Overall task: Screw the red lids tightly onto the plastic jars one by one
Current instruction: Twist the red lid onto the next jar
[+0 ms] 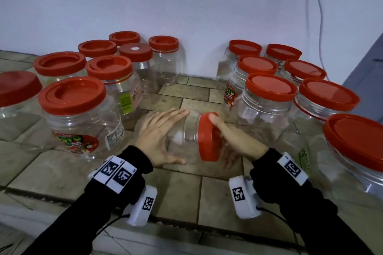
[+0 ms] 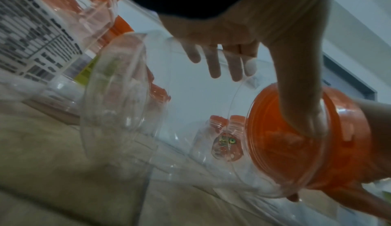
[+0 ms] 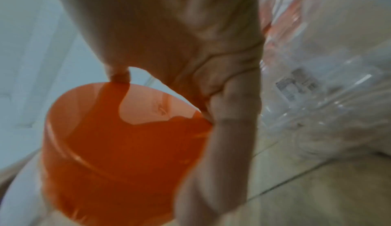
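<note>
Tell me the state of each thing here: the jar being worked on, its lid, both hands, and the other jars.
Clear jar: on its side, held.
Red lid: on the jar's mouth; tightness cannot be told.
Left hand: fingers straight, on the jar's body.
Right hand: grips the lid.
Jars on the left: upright, lidded.
Jars on the right: upright, lidded.
</note>
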Action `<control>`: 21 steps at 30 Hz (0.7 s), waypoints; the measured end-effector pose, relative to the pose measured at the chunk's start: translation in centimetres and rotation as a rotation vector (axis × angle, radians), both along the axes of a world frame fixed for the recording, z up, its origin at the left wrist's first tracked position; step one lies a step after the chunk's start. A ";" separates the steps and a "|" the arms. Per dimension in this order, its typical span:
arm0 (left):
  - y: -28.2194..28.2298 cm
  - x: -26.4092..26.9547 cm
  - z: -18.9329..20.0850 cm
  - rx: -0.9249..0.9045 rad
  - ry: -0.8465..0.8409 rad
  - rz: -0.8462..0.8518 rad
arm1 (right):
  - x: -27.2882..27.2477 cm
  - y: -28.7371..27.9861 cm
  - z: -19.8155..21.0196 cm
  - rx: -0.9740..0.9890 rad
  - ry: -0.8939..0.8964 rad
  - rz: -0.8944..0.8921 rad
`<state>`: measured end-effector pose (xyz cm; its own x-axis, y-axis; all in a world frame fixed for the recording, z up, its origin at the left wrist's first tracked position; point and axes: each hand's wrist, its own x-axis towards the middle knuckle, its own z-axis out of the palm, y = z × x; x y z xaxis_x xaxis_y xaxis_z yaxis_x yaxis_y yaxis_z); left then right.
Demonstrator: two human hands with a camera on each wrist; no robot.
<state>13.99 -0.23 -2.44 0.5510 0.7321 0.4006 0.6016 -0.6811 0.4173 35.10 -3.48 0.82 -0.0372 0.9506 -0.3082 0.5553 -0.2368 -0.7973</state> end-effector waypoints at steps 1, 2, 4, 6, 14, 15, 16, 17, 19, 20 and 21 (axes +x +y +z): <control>0.5 -0.1 -0.1 0.008 0.009 -0.007 | -0.2 0.3 -0.2 -0.034 -0.010 -0.019; 1.0 -0.3 -0.2 0.011 0.009 -0.008 | -0.1 0.6 -0.5 -0.019 -0.018 -0.002; 2.1 -0.5 -0.2 0.012 -0.009 -0.008 | 0.6 1.6 -0.6 0.128 -0.018 0.138; 3.2 -0.5 0.0 -0.005 -0.031 -0.026 | 1.5 2.2 0.2 0.243 -0.055 0.302; 7.3 -0.5 0.0 -0.030 -0.081 -0.148 | -1.2 5.4 2.1 0.152 -0.193 -0.093; 7.8 -0.6 -0.1 -0.034 -0.102 -0.150 | -1.3 5.7 1.8 0.154 -0.176 -0.138; 8.3 -0.6 -0.1 -0.038 -0.130 -0.142 | -1.2 6.1 1.5 0.155 -0.098 -0.178; 8.6 -0.6 -0.1 -0.045 -0.168 -0.120 | -1.1 6.3 1.4 0.163 0.003 -0.211; 9.2 -0.2 -0.1 -0.092 -0.283 -0.058 | -0.9 6.6 1.0 0.206 0.187 -0.296; 9.5 0.2 -0.2 -0.128 -0.358 -0.033 | -1.0 6.6 1.0 0.230 0.267 -0.329; 9.9 0.6 -0.4 -0.153 -0.438 -0.013 | -1.1 6.8 0.7 0.262 0.320 -0.341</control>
<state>14.60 9.65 -2.80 0.3633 0.7952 0.4854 0.3377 -0.5980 0.7269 33.98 3.37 1.52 0.2343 0.9687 -0.0826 0.2009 -0.1314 -0.9708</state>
